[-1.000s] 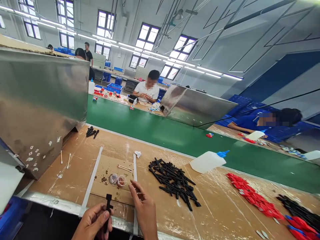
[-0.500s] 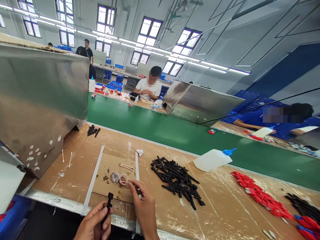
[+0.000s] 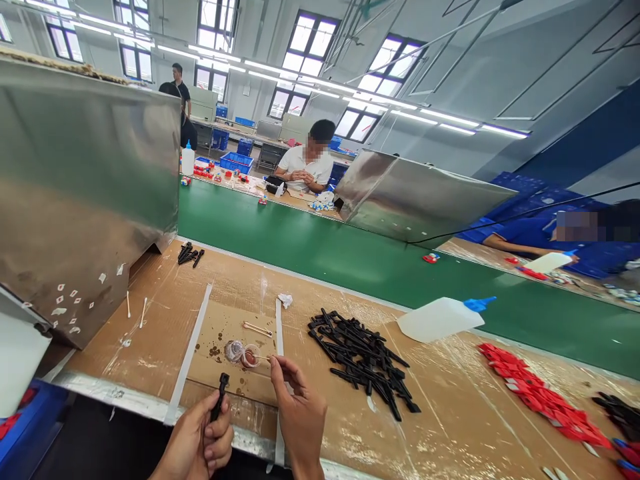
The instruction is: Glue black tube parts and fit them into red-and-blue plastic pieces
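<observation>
Left hand [image 3: 203, 430] gripped a slim black plastic piece [image 3: 221, 393] near the brown tabletop [image 3: 360, 427] edge. Right hand [image 3: 300, 400] pinched a thin pale stick [image 3: 263, 358], one end at a small round reddish pot [image 3: 251, 365].

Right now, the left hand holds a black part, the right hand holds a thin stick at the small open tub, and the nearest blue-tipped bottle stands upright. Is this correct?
Not quite: the nearest blue-tipped bottle lies on its side, as the head view shows. The left hand does hold a black part, and the right hand a thin stick at the small open tub.
</observation>
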Tool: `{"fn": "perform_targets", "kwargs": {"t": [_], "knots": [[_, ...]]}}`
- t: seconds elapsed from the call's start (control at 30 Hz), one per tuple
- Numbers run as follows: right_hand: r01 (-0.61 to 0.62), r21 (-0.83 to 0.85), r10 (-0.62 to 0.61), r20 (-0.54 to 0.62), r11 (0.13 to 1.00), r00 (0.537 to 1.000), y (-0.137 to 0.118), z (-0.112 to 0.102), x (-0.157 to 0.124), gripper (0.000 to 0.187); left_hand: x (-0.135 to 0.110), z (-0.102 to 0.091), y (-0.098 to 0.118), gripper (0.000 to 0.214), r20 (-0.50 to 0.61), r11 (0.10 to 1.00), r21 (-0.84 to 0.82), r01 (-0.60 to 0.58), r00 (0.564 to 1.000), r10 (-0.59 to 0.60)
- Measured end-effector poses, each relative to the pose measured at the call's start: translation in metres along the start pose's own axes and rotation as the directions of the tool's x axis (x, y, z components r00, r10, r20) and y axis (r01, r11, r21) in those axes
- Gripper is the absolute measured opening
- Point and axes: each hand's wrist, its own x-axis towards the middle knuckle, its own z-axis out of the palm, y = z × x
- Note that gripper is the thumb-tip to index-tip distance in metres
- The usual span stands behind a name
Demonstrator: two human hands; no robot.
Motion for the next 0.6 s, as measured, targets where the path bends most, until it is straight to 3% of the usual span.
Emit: {"fn": "perform_targets", "kwargs": {"t": [0.3,0.6], "knots": [[-0.038,0.096,0.04,-0.018,0.995,0.999,0.0,-0.001,-0.016,0.027,-0.001,0.0,0.0,0.048,-0.011,1.0,0.009,0.018,1.0,-0.018],[0.197,0.075,-0.202,0.073,0.978,0.977,-0.011,0.006,-0.035,0.009,-0.002,-0.001,-0.002,0.046,0.0,1.0,0.01,0.01,1.0,-0.01]]}}
